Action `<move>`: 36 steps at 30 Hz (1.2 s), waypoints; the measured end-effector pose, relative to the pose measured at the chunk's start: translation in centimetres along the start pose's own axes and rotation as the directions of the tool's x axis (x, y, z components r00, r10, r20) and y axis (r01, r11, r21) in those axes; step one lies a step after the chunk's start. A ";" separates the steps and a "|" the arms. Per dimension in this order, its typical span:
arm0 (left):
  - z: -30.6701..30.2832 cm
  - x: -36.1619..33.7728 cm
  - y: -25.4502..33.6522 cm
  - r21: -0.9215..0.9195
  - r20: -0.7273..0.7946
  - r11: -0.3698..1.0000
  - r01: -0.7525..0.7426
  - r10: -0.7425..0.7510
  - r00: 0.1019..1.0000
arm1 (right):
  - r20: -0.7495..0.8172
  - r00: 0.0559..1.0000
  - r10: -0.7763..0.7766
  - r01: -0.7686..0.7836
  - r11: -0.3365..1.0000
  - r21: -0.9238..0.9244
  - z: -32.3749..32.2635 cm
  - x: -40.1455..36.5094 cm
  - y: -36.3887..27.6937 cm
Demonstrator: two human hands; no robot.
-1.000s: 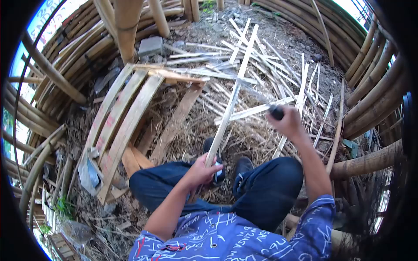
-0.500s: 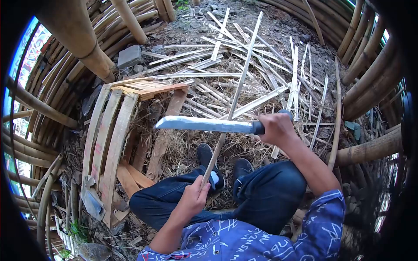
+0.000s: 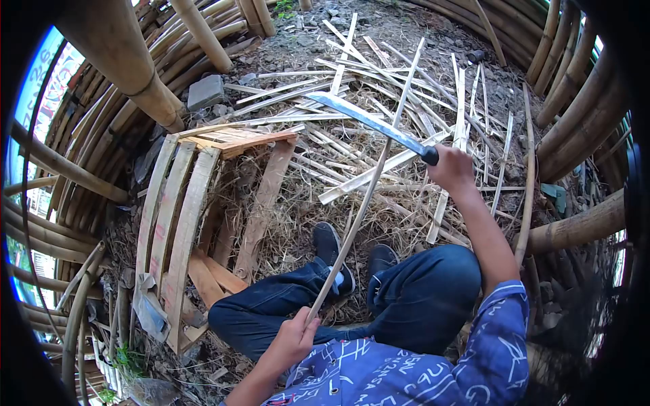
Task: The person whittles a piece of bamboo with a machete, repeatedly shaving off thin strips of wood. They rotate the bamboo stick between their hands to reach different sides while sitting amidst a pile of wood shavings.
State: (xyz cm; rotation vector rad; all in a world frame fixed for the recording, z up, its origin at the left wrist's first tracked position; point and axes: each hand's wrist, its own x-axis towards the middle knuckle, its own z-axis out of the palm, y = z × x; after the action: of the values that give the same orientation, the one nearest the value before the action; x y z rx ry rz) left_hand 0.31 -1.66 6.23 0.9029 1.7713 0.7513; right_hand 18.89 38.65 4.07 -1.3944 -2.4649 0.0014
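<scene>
Seated on littered ground, I grasp a long, narrow, pale brown strip (image 3: 352, 235) near its lower end in my closed left hand (image 3: 296, 335); it slants up and away between my shoes. My right hand (image 3: 452, 169) is clenched around the black handle of a long, silvery-bladed knife (image 3: 369, 120), its blade crossing the strip's upper part. I judge this to be blade work along the strip, mid-stroke or between strokes. The next move calls for a firm left grip, a controlled blade angle and fingers clear of the edge. Pale split strips (image 3: 345, 188) lie scattered beyond. Whether steel touches strip I cannot tell; the cutting edge is too fine to make out. My left fist hides the strip's lower end, and the frame cuts off my left forearm.
</scene>
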 end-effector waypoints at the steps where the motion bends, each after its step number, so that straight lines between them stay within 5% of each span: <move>1: -0.2 0.0 0.2 -0.020 0.005 1.000 0.001 -0.001 1.000 | -0.003 1.000 -0.006 0.006 1.000 0.006 -0.3 -0.4 -0.5; 5: -0.2 2.7 1.4 -0.106 -0.075 0.992 -0.064 0.057 0.996 | 0.003 0.975 -0.224 0.207 0.906 0.368 -3.1 -2.5 -4.4; 11: 1.3 9.7 2.0 -0.282 -0.096 0.946 -0.162 0.140 0.985 | 0.100 0.896 -0.432 0.353 0.831 0.431 -5.0 -5.1 -8.4; 13: 1.5 11.7 1.3 -0.488 0.090 0.869 0.078 -0.039 0.995 | 0.218 0.879 -0.425 0.328 0.869 0.371 -4.9 -5.1 -8.5; 21: 3.7 12.9 -3.3 -0.565 0.215 0.796 0.218 -0.113 0.970 | 0.340 0.818 -0.463 0.375 0.879 0.294 -2.9 -5.1 -6.5; 24: 2.9 11.5 -3.9 -0.690 0.511 0.542 0.481 -0.106 0.853 | 0.451 0.759 -0.469 0.410 0.883 0.228 -1.4 -5.1 -6.9; 27: 3.1 11.2 -5.8 -0.635 0.558 0.464 0.617 -0.276 0.782 | 0.521 0.706 -0.480 0.416 0.876 0.243 0.5 -6.5 -7.5; 33: 3.6 9.8 -4.7 -0.671 0.494 0.505 0.542 -0.241 0.836 | 0.623 0.623 -0.473 0.407 0.876 0.258 2.4 -9.0 -8.9; 35: 3.6 9.3 -5.0 -0.696 0.596 0.425 0.579 -0.107 0.796 | 0.620 0.627 -0.472 0.403 0.877 0.260 3.0 -9.7 -8.6; 36: 3.1 8.7 -3.0 -0.630 0.550 0.530 0.567 -0.211 0.808 | 0.621 0.631 -0.465 0.399 0.881 0.253 3.3 -10.0 -8.4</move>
State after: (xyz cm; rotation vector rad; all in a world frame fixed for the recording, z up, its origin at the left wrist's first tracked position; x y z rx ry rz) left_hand 0.34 4.36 -1.39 0.0109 1.0108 0.8264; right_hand 15.80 26.36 -0.47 -0.7829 -3.2860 0.6117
